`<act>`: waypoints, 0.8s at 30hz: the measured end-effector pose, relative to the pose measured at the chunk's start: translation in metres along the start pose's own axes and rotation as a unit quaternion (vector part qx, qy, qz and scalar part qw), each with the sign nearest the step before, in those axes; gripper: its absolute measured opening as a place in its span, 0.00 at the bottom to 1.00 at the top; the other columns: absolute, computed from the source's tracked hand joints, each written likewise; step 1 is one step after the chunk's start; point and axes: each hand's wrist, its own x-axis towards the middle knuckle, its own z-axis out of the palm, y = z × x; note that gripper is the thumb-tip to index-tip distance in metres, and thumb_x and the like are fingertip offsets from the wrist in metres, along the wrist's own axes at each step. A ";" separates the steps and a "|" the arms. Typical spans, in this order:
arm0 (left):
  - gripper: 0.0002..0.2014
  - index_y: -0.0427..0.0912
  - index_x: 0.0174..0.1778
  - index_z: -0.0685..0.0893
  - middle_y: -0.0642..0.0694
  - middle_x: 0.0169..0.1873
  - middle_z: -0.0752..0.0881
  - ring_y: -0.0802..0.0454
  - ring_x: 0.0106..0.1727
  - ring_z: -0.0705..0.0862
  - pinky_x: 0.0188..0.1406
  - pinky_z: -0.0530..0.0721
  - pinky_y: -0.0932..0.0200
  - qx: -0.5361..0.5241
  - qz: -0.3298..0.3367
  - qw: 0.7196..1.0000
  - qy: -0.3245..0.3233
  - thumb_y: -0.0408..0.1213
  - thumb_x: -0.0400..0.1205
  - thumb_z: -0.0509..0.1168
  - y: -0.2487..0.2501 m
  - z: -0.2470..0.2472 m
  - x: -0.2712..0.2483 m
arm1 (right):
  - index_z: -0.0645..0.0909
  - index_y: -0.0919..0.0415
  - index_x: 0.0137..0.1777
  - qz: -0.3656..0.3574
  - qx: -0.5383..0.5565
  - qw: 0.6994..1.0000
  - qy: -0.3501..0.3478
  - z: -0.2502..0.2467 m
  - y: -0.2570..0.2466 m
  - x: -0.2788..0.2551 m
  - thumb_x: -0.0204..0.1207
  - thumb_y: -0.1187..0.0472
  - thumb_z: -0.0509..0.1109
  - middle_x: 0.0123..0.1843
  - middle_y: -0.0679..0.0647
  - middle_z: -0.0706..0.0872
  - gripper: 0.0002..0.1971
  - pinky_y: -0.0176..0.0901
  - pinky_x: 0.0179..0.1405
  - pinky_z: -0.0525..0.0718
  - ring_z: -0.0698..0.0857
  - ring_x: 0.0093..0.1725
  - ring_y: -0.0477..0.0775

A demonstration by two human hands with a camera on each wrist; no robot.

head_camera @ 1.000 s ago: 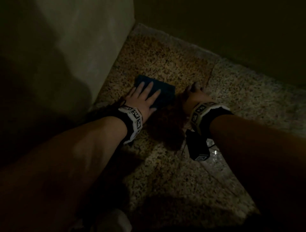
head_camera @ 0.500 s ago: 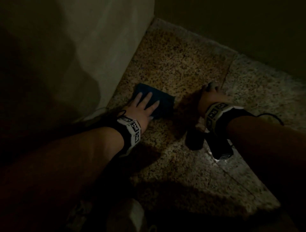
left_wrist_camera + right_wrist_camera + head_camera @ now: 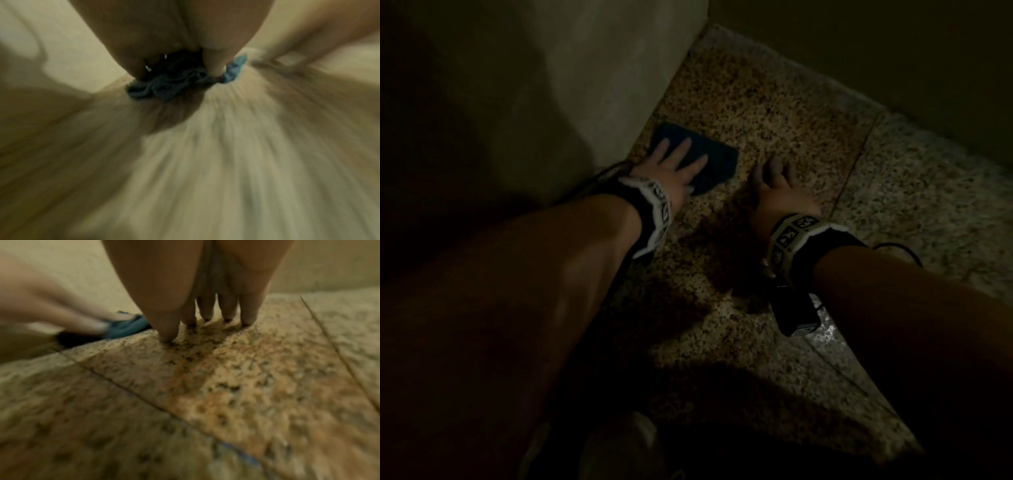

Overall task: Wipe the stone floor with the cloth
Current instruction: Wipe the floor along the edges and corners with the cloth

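Mid-wipe, I judge — my left hand (image 3: 671,171) presses the blue cloth (image 3: 709,156) flat, fingers spread straight, on the stone floor (image 3: 774,102) beside the wall (image 3: 602,85). Right hand (image 3: 780,192) props on fingertips, grasping nothing. Next stroke needs even pressure along the wall's edge.

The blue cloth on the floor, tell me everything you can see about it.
The blue cloth is a dark blue, soft, rumpled fabric lying flat on the speckled stone floor, beside the base of the pale wall. The left hand presses it down with spread, straight fingers. The right hand rests on bare stone beside it, not touching it.
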 end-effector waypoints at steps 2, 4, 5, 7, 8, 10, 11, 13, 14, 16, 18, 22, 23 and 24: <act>0.31 0.57 0.82 0.36 0.46 0.82 0.33 0.36 0.82 0.36 0.81 0.44 0.43 -0.024 -0.021 0.999 0.001 0.46 0.90 0.48 0.002 -0.016 0.015 | 0.33 0.48 0.83 -0.001 -0.005 1.000 -0.004 0.000 0.002 0.002 0.85 0.62 0.58 0.84 0.49 0.29 0.39 0.65 0.81 0.55 0.34 0.83 0.59; 0.31 0.57 0.83 0.37 0.46 0.82 0.34 0.35 0.82 0.37 0.81 0.46 0.41 -0.058 -0.033 0.998 0.002 0.44 0.90 0.50 0.006 -0.029 0.022 | 0.33 0.50 0.84 -0.007 -0.016 1.000 -0.011 -0.001 0.003 0.002 0.84 0.63 0.59 0.84 0.51 0.29 0.40 0.64 0.80 0.55 0.34 0.83 0.60; 0.31 0.56 0.83 0.38 0.46 0.83 0.35 0.35 0.82 0.38 0.81 0.47 0.41 -0.061 -0.037 0.997 0.001 0.43 0.90 0.50 0.007 -0.033 0.023 | 0.33 0.51 0.84 -0.012 -0.024 1.000 -0.014 -0.002 0.003 0.002 0.84 0.64 0.59 0.84 0.52 0.29 0.40 0.63 0.81 0.56 0.34 0.83 0.61; 0.32 0.56 0.82 0.36 0.45 0.82 0.34 0.35 0.82 0.38 0.80 0.48 0.42 -0.052 -0.048 0.998 -0.008 0.41 0.90 0.51 0.009 -0.035 0.020 | 0.33 0.52 0.84 -0.019 -0.037 0.999 -0.019 -0.004 0.002 0.002 0.84 0.63 0.60 0.84 0.53 0.29 0.41 0.61 0.81 0.56 0.34 0.83 0.62; 0.33 0.55 0.82 0.35 0.45 0.82 0.34 0.35 0.82 0.38 0.80 0.48 0.43 -0.045 -0.053 0.997 -0.014 0.41 0.90 0.51 0.009 -0.033 0.016 | 0.33 0.52 0.84 -0.018 -0.041 0.999 -0.019 -0.004 0.002 0.002 0.84 0.63 0.61 0.84 0.53 0.29 0.41 0.61 0.81 0.57 0.35 0.83 0.62; 0.33 0.55 0.82 0.34 0.46 0.82 0.32 0.37 0.82 0.37 0.81 0.47 0.44 -0.037 -0.065 0.997 -0.018 0.42 0.90 0.51 0.005 -0.026 0.008 | 0.33 0.51 0.84 -0.015 -0.043 0.999 -0.014 -0.004 0.002 0.003 0.84 0.61 0.61 0.84 0.52 0.29 0.41 0.64 0.80 0.57 0.35 0.83 0.62; 0.33 0.56 0.82 0.33 0.47 0.82 0.32 0.38 0.82 0.36 0.80 0.47 0.44 -0.036 -0.069 0.997 -0.021 0.42 0.90 0.50 0.003 -0.020 0.000 | 0.33 0.51 0.84 -0.013 -0.043 0.999 -0.015 -0.003 0.001 0.003 0.84 0.60 0.60 0.84 0.52 0.29 0.40 0.64 0.80 0.58 0.35 0.83 0.62; 0.32 0.55 0.82 0.33 0.47 0.81 0.31 0.39 0.82 0.36 0.80 0.47 0.46 -0.013 -0.073 0.997 -0.031 0.42 0.90 0.48 -0.002 -0.007 -0.017 | 0.33 0.53 0.84 -0.010 -0.060 0.998 -0.018 -0.004 0.001 0.002 0.85 0.61 0.58 0.84 0.53 0.30 0.38 0.63 0.80 0.59 0.37 0.83 0.63; 0.31 0.54 0.82 0.32 0.46 0.81 0.30 0.39 0.82 0.36 0.80 0.46 0.46 0.005 -0.075 0.997 -0.034 0.43 0.90 0.47 -0.004 0.001 -0.025 | 0.34 0.55 0.84 -0.013 -0.076 0.997 -0.013 -0.006 -0.001 0.002 0.85 0.60 0.58 0.84 0.55 0.32 0.38 0.62 0.78 0.61 0.39 0.84 0.65; 0.30 0.54 0.81 0.32 0.46 0.81 0.31 0.39 0.82 0.36 0.80 0.45 0.46 0.009 -0.077 0.996 -0.034 0.46 0.90 0.45 -0.009 0.017 -0.037 | 0.39 0.59 0.84 -0.013 -0.108 0.994 0.004 -0.015 -0.004 0.002 0.85 0.59 0.58 0.85 0.61 0.43 0.36 0.60 0.72 0.71 0.53 0.82 0.67; 0.30 0.55 0.81 0.32 0.47 0.82 0.31 0.39 0.82 0.35 0.81 0.45 0.45 -0.005 -0.074 0.997 -0.035 0.47 0.90 0.44 -0.012 0.030 -0.044 | 0.53 0.61 0.84 0.001 -0.117 0.993 0.023 -0.026 -0.006 0.002 0.86 0.58 0.55 0.81 0.63 0.62 0.27 0.56 0.64 0.79 0.70 0.74 0.66; 0.29 0.57 0.81 0.32 0.49 0.81 0.29 0.40 0.82 0.34 0.80 0.45 0.46 -0.013 -0.082 0.996 -0.040 0.47 0.90 0.43 -0.012 0.031 -0.047 | 0.49 0.52 0.85 -0.012 -0.116 0.992 0.057 -0.040 0.008 0.013 0.86 0.58 0.55 0.86 0.52 0.45 0.29 0.62 0.72 0.70 0.50 0.84 0.61; 0.29 0.57 0.81 0.32 0.49 0.81 0.29 0.41 0.82 0.34 0.81 0.45 0.46 -0.014 -0.081 0.996 -0.043 0.47 0.90 0.44 -0.012 0.029 -0.047 | 0.46 0.49 0.85 -0.005 -0.103 0.994 0.044 -0.042 0.012 0.017 0.86 0.57 0.57 0.86 0.50 0.40 0.31 0.64 0.76 0.67 0.44 0.84 0.60; 0.29 0.57 0.81 0.32 0.49 0.81 0.29 0.41 0.82 0.34 0.81 0.46 0.46 -0.011 -0.078 0.996 -0.045 0.47 0.90 0.44 -0.012 0.028 -0.045 | 0.43 0.47 0.85 0.001 -0.088 0.996 0.029 -0.044 0.017 0.020 0.86 0.54 0.58 0.86 0.49 0.38 0.33 0.66 0.78 0.62 0.41 0.84 0.60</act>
